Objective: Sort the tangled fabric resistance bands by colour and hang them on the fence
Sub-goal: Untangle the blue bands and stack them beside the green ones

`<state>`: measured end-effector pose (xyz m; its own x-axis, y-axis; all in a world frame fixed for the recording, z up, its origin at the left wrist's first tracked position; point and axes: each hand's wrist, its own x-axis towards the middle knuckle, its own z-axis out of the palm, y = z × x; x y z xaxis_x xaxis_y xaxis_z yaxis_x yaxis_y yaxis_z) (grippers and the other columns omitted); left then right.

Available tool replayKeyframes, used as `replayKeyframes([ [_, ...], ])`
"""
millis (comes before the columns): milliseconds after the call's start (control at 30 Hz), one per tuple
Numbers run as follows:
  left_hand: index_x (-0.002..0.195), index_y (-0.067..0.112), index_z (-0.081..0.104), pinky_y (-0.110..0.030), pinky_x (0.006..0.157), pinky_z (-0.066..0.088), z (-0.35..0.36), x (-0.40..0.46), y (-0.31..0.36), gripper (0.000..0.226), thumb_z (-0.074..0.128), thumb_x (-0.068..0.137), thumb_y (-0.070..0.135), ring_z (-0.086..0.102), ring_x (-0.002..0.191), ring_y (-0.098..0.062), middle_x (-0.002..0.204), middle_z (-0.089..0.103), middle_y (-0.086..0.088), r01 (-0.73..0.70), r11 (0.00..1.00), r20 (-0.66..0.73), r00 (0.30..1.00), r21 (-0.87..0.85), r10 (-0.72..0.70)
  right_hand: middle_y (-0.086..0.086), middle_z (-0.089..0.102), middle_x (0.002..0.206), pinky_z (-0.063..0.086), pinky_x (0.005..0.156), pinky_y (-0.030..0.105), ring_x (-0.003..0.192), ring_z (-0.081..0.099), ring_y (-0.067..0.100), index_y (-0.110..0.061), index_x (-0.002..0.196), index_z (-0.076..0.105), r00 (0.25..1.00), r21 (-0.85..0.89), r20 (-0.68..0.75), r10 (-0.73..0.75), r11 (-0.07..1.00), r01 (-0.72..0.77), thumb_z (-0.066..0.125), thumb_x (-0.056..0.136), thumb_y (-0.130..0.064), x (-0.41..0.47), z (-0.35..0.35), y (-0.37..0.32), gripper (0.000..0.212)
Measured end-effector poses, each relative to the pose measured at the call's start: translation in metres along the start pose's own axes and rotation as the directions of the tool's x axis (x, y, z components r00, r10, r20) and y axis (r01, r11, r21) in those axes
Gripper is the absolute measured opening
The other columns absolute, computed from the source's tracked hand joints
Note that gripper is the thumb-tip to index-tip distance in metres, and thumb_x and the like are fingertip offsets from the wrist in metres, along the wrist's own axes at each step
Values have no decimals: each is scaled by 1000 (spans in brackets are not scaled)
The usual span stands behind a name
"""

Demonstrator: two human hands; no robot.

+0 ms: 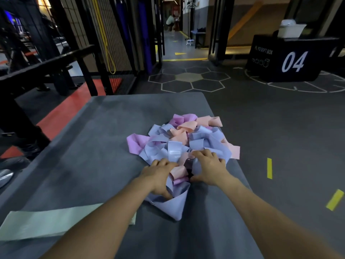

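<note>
A tangled pile of bands [183, 139], lilac, pink and peach, lies on a grey mat [89, 146], toward its right edge. The left hand [158, 174] and right hand [207, 165] both dig into the pile's near side, fingers curled around folds of fabric. A pale green band [46, 221] lies flat at the mat's near left, apart from the pile, under the left forearm.

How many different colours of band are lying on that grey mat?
4: lilac-blue, pink-purple and peach tangled in the pile, pale green lying flat apart at near left. More may be buried.
</note>
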<state>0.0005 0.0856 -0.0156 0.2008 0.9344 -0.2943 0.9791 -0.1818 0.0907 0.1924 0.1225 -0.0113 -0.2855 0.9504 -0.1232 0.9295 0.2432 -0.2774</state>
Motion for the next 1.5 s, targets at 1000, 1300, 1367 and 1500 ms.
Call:
replayKeyframes([
  [1000, 96, 5, 56, -24, 67, 33, -64, 52, -73, 28, 75, 74, 7, 48, 81, -27, 100, 41, -8, 85, 787, -478, 752, -611, -453, 11, 62, 107, 34, 72, 25, 103, 57, 31, -10, 107, 66, 915, 228, -387, 114, 973, -25, 46, 91, -8, 79, -21, -28, 25],
  [1300, 100, 4, 65, -25, 71, 42, -88, 43, -70, 29, 76, 73, 4, 57, 82, -19, 91, 64, -5, -84, 601, -467, 717, -795, -517, 7, 57, 87, 42, 73, 30, 85, 54, 26, -12, 91, 63, 909, 48, -390, -144, 983, 176, 47, 93, -19, 65, -38, -66, 17],
  [1367, 99, 3, 65, -24, 71, 42, -91, 39, -67, 29, 77, 73, 4, 57, 81, -17, 88, 62, -4, -126, 519, -436, 723, -846, -535, 1, 56, 86, 40, 69, 22, 80, 52, 17, -12, 102, 62, 952, 159, -244, -182, 961, 224, 53, 92, -30, 61, -38, -83, 22],
  [1500, 95, 5, 64, -20, 64, 46, -93, 30, -64, 27, 79, 72, 6, 58, 78, -16, 87, 64, -6, -182, 391, -377, 773, -902, -510, -10, 51, 76, 34, 54, 7, 68, 47, 9, -12, 99, 61, 930, 346, -293, -220, 883, 318, 64, 86, -31, 52, -37, -101, 22],
])
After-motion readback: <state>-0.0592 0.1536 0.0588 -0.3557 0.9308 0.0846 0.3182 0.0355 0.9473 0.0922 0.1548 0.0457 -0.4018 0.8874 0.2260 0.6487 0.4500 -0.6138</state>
